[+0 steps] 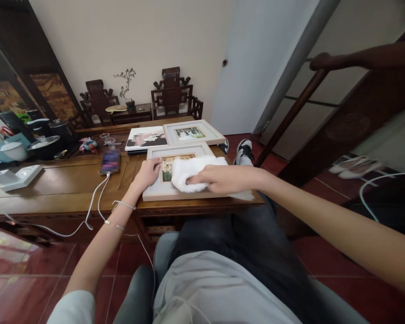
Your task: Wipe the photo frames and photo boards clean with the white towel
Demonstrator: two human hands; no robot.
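A light wooden picture frame (152,191) with a white mat and a small photo lies flat near the front edge of the desk. At its left side my left hand (148,172) grips the border, fingers bent over it. My right hand (216,178) is closed on a fluffy white cloth (183,173), bunched over the frame's glass and covering the right part of the photo. Behind it lies a second picture frame (207,129) with a green and white photo. To that one's left sits a stack topped by a picture panel (138,133).
On the wooden desk (70,173), a phone (110,162) with a white cable lies left of my arm. Farther left are a power strip (23,176), a lidded pot (44,146) and a white cup (13,150). A dark wooden chair (300,96) stands at the right.
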